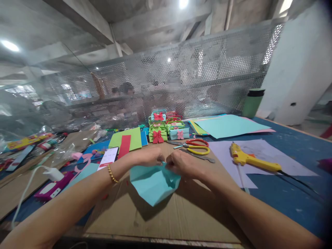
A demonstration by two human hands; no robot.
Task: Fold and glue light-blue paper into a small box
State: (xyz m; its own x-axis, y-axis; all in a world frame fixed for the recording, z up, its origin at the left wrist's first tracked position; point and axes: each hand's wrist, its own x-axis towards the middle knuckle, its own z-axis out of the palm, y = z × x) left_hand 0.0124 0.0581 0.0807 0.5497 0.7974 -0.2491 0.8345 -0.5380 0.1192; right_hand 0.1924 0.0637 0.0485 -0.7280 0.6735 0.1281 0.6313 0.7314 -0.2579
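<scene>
A folded sheet of light-blue paper [153, 185] is held just above the brown cardboard [145, 223]. At the paper's top edge, my left hand [153, 157] is closed with its fingertips pinching it. Close beside it, my right hand [178, 162] is curled shut on the same edge, knuckles up. The lower part of the paper hangs toward me in a point, with creases across it. Just beyond my right hand lie scissors with red handles [198, 142] and another pair with yellow handles [199, 150].
Small paper boxes with bows [158, 136] stand at the back. To the right lie a yellow glue gun [240, 157], light-blue sheets [230, 126] and a green tumbler [252, 105]. A phone [109, 157], a red paper strip [124, 146] and a purple power strip [54, 186] lie left.
</scene>
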